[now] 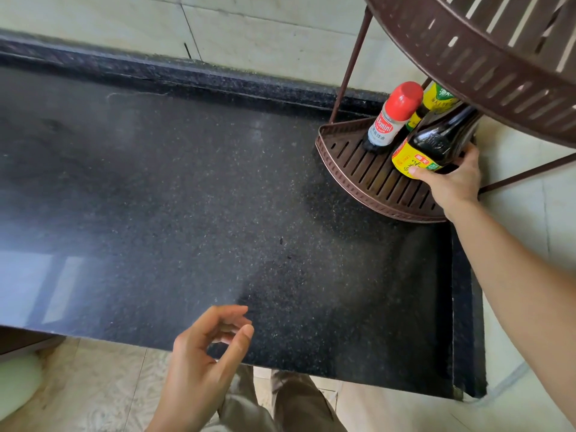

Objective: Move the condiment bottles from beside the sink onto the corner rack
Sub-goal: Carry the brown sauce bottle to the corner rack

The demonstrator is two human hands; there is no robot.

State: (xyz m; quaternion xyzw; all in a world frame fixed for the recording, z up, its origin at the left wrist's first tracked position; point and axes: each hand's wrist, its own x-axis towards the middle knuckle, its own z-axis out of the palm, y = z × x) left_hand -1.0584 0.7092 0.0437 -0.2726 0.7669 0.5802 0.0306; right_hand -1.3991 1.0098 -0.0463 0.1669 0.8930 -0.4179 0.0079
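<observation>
1. Counter (174,194): black speckled stone, takes up most of the view, top bare apart from the rack in its far right corner. Pale tiled wall (249,29) behind and on the right.
2. Corner rack (352,169): brown metal, slatted, two tiers visible. Upper tier (486,54) fills the top right of the view and is cut off by the edge; can't see what it carries. Lower tier sits just above the counter and holds three bottles.
3. Dark sauce bottle (433,141): yellow label, tilted, neck leaning up under the upper tier, cap hidden behind it. Base is over the lower tier's slats; can't tell if it is fully set down.
4. Red-capped bottle (392,116): clear body, red-and-white label, stands on the lower tier just left of the dark bottle, nearly touching it.
5. Yellow-labelled bottle (436,98): behind the other two, mostly covered by them and by the upper tier; only the label and some dark body show.
6. Right hand (452,179): reaches in over the lower tier's rim, fingers wrapped round the dark bottle's lower body, thumb pressed on the yellow label.
7. Left hand (205,357): at the counter's near edge, well apart from the rack, fingers loosely curled, holding nothing.
</observation>
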